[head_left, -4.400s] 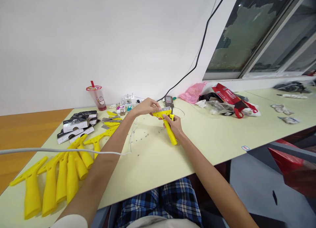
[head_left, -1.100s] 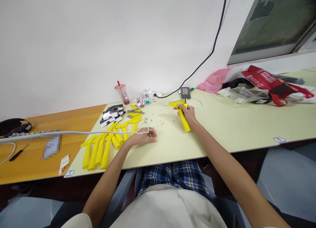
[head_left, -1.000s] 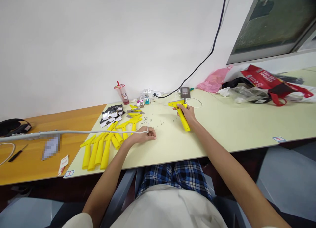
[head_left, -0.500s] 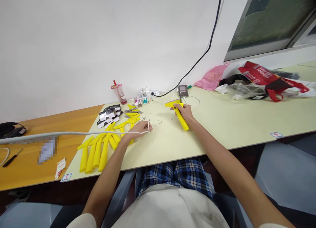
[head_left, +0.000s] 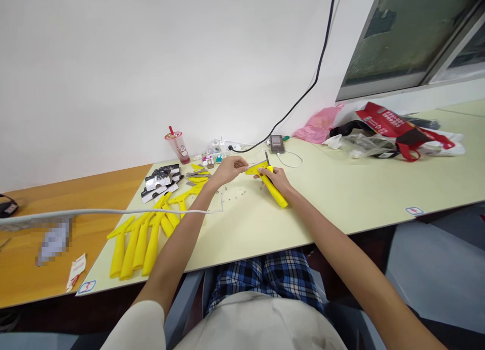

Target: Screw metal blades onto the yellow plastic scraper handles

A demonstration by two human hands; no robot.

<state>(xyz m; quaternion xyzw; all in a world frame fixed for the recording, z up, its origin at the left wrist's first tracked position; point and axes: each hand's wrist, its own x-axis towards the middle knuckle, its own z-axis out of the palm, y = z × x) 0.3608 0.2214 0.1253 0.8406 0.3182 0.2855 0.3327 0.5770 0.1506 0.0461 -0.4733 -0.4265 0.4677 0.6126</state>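
My right hand [head_left: 276, 178] is closed around a yellow scraper [head_left: 278, 194], its handle slanting toward me over the table. A dark pointed shaft [head_left: 267, 158] with a yellow base sticks up beside my right fingers; I cannot tell what tool it belongs to. My left hand [head_left: 229, 171] is pinched at the left end of the scraper's head, and whatever lies between its fingertips is too small to make out. Under my hands, several small metal pieces like screws [head_left: 235, 196] are scattered. More yellow scraper handles [head_left: 140, 246] lie left of my left forearm.
Yellow blade covers and grey blades [head_left: 198, 177] lie behind the handles, beside black-and-white boxes [head_left: 161, 181]. A drink cup [head_left: 180, 148], a power strip [head_left: 220, 147] and a small grey device [head_left: 277, 144] stand along the wall. A white cable [head_left: 125, 211] crosses in front. Bags [head_left: 394, 130] lie right.
My left hand has moved up and right from above the screws to the scraper's head. The scraper in my right hand has shifted slightly down and its head has turned.
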